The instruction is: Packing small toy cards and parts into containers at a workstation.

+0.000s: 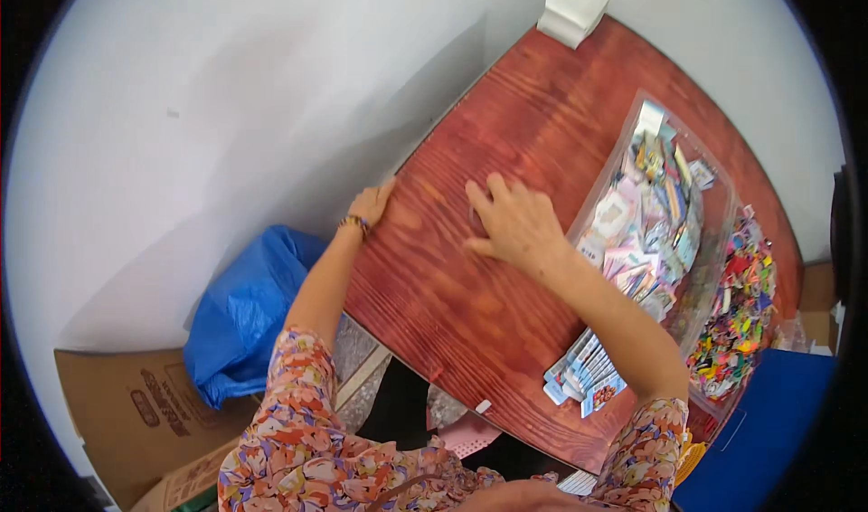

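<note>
My left hand (pixel 371 206), with a beaded bracelet at its wrist, rests on the left edge of the reddish wooden table (pixel 506 132). Its fingers point along the edge, and I see nothing held in it. Over the middle of the tabletop, my right hand (pixel 520 222) has its thumb and fingers apart and slightly bent. A faint curved outline shows by its fingertips, too unclear to name. Right of that hand stands a clear plastic bin (pixel 714 232) full of small printed packets (pixel 615 213). A fanned stack of printed cards (pixel 583 376) lies below my right forearm.
Many small colourful pieces (pixel 737 313) lie heaped beyond the bin. A white box-like object (pixel 574 10) stands at the far corner. Left of the table are a blue plastic bag (pixel 249 304) and a cardboard box (pixel 149 412). A blue panel (pixel 759 440) is at lower right.
</note>
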{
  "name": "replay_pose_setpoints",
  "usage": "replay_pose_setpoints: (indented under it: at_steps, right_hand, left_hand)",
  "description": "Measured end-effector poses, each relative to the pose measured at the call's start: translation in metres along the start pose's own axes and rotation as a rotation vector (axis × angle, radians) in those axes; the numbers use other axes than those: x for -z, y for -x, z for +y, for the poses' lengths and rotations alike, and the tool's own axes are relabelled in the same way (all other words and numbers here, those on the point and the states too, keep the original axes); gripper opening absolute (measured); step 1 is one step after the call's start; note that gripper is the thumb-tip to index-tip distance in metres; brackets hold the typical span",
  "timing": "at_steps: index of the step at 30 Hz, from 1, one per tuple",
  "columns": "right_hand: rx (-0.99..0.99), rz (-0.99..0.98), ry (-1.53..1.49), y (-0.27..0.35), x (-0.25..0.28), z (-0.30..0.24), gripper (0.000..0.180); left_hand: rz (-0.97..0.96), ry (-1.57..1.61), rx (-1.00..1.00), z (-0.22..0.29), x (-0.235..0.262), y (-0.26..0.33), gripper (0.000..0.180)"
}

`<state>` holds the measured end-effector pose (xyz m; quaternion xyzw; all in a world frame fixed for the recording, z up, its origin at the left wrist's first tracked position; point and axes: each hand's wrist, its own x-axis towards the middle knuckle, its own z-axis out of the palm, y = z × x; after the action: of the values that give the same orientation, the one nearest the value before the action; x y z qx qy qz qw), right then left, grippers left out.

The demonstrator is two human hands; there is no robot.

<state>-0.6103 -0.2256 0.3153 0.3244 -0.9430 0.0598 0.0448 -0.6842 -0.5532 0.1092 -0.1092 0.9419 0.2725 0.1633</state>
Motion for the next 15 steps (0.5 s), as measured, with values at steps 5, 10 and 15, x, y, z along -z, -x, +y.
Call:
replay_pose_setpoints:
  at_steps: [5,10,15]
  right_hand:
    - [-0.138,-0.179,0.078,0.004,0.014,-0.008,0.096]
    - [-0.344,-0.607,-0.03,-0.01,0.036,-0.013,0.105]
    - [-0.285,-0.506,-0.08,-0.11,0.064,0.011,0.093]
  left_hand:
    - [-0.109,-0.071,-0.092,0.014,0.008,0.015,0.089]
    - [-0.225,-0.127,-0.082,0.022,0.028,0.022,0.089]
    - [-0.016,-0.133,-0.131,0.017,0.012,0.021,0.083]
